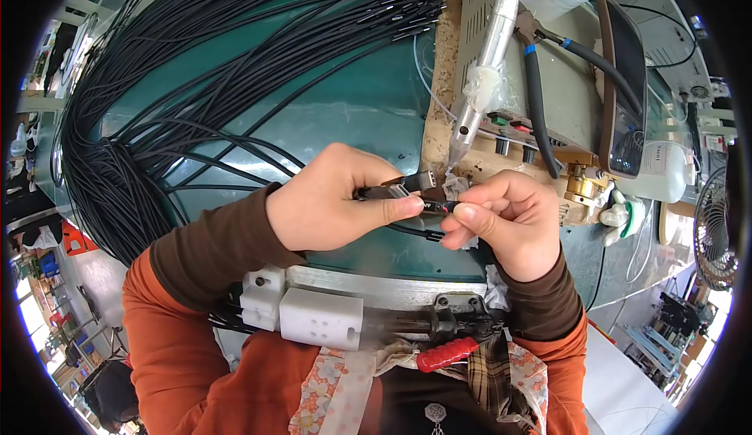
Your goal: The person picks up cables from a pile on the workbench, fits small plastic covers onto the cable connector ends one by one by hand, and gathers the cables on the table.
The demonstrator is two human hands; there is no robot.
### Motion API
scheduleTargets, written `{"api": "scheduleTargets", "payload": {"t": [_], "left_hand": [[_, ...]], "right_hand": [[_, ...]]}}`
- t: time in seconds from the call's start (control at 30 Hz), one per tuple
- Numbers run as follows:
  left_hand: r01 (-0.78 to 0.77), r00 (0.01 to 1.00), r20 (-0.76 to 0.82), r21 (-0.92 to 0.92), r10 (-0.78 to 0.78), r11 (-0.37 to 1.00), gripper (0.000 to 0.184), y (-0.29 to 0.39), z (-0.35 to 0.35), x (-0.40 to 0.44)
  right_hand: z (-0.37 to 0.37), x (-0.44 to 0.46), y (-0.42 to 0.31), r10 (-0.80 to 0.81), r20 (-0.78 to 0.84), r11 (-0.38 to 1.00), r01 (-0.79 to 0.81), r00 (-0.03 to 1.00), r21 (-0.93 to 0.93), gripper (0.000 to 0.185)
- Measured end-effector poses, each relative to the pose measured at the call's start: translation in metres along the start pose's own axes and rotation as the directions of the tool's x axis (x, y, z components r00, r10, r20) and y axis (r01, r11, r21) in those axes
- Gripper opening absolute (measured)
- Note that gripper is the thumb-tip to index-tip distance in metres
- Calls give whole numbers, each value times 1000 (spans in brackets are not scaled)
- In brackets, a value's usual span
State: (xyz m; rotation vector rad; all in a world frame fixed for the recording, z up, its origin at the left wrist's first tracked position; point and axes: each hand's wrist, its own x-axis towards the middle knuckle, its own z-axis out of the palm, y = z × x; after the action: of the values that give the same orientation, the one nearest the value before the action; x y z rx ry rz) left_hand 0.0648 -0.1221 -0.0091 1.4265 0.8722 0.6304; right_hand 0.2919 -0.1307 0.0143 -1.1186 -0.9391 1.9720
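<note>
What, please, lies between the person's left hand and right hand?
In the head view, a slim black connector spans the gap from the left hand to the right hand.

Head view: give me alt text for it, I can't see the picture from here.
Two bare hands work over a green table: the left hand and right hand hold black cable connectors between them. A silver pen-shaped tool slants down just beyond. A large bundle of black cables sweeps along the left.
</note>
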Motion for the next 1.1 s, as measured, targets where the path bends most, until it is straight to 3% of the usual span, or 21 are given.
{"api": "scheduleTargets", "payload": {"t": [0.13,0.17,0.3,0.47,0.6,0.67,0.73,0.8,1.0,1.1], "left_hand": [[59,977,-211,60,-45,996,22,3,11,0],[58,977,-210,63,-43,996,22,4,9,0],[54,998,39,-102,-50,993,23,1,-3,-2],[79,993,-71,-173,-92,982,20,10,4,-3],[54,998,-34,-126,-58,991,5,8,1,-5],[43,999,-22,-111,-46,993,9,7,1,-5],[-120,992,-32,-7,120,993,9,6,2,-4],[-278,959,-24,98,282,956,10,7,3,-4],[-274,962,28,166,273,947,7,13,3,-6],[-451,892,107,279,439,848,7,11,0,-4]], "right_hand": [[6,0,4,-20,-73,999,17,997,-37,9],[5,0,3,-23,-73,999,20,997,-37,9],[-3,1,2,23,99,992,-34,995,118,9],[-5,3,6,-20,133,990,1,991,144,10],[-1,2,-1,9,73,995,-16,997,100,7],[0,0,-3,17,53,996,-22,998,84,6],[-5,-3,-5,-108,98,956,130,989,-261,5],[-8,-5,-6,-207,182,780,275,961,-563,5],[-7,0,-3,-347,375,636,510,860,-580,8],[-4,-1,-2,-381,455,576,592,804,-564,9]]}}
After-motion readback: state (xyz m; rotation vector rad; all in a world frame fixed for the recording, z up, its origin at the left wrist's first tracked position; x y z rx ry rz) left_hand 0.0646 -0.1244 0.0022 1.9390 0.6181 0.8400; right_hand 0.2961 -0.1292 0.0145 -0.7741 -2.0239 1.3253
